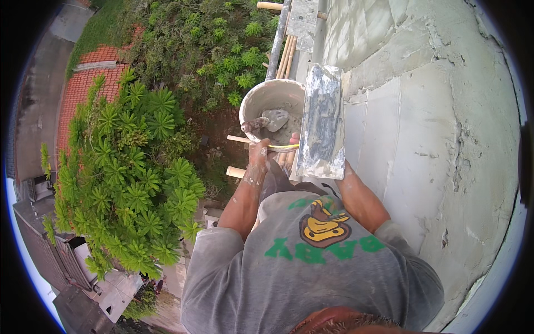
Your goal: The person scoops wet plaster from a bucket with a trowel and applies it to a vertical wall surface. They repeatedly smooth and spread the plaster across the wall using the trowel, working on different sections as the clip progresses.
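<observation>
Head view shows the plastering float (322, 122) upright before me, its flat face toward the camera, with its long axis running almost straight away from my body. One short end points back toward my chest, the other outward along the wall (423, 139); the near end looks a little broader. Wet grey plaster streaks its face, with a thicker lump at the near end.

The float lies in front of my right hand (347, 171), which reaches up behind its near right corner and holds it from the back; the grip itself is hidden. Pinkish fingertips (295, 138) show just beside the float's left edge, over the bucket's rim.

My left hand (259, 151) is to the left of the float, apart from it, touching the near rim of the bucket (248, 100); its fingers are mostly out of sight, so I cannot tell how tightly they close.

The bucket sits just left of the float, which overlaps its right side. Inside, a small trowel (275, 119) lies with its handle pointing left across the rim and its plaster-coated blade to the right. Bamboo poles (287, 57) run beyond the bucket, alongside the wall.
</observation>
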The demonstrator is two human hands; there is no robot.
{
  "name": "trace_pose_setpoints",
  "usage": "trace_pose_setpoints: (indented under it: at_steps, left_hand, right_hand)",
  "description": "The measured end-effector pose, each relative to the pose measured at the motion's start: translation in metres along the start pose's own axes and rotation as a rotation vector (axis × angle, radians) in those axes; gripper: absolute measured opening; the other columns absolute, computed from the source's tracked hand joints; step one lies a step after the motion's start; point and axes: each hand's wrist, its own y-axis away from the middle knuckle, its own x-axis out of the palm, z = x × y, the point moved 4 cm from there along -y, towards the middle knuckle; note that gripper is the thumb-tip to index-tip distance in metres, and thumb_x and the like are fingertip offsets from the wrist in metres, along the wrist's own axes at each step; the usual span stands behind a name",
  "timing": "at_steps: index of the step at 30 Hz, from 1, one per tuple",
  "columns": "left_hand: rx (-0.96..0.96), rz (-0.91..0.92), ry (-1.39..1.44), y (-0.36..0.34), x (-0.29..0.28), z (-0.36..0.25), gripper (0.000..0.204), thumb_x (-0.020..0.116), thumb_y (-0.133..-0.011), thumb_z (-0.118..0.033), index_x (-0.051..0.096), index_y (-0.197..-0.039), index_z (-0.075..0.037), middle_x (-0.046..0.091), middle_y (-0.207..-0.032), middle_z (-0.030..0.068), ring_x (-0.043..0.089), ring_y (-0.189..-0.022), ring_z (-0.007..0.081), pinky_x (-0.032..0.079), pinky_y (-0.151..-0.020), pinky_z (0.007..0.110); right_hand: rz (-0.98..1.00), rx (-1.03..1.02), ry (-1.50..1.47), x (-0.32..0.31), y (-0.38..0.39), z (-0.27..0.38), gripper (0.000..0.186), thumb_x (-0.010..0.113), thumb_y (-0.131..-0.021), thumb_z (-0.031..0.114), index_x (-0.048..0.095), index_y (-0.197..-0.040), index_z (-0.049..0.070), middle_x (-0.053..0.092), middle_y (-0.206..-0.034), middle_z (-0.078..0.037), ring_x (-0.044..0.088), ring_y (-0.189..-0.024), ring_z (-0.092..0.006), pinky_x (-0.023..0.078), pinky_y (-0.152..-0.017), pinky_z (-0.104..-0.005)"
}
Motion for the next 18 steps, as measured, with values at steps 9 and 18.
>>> trace_pose_setpoints:
  at_steps: [9,18]
  left_hand:
    - [0.002,-0.027,0.008,0.015,-0.017,0.035,0.036,0.058,-0.076,0.001,0.046,-0.110,0.002,0.058,-0.094,0.0132,0.064,-0.081,0.0248,0.059,-0.064,0.038]
    - [-0.195,-0.050,0.021,0.043,-0.052,0.037,0.030,0.060,-0.084,-0.007,0.051,-0.111,0.001,0.058,-0.108,0.0143,0.064,-0.097,0.0304,0.060,-0.075,0.046]
  right_hand:
    - [-0.486,0.435,0.934,-0.073,0.017,0.029,0.041,0.055,-0.097,0.022,0.057,-0.125,-0.007,0.066,-0.111,-0.017,0.066,-0.093,-0.0231,0.056,-0.081,-0.0361]
    - [-0.744,-0.186,0.462,-0.074,0.014,0.086,0.028,0.056,-0.092,0.024,0.067,-0.102,0.000,0.068,-0.089,-0.010,0.066,-0.080,-0.0211,0.052,-0.070,-0.0368]
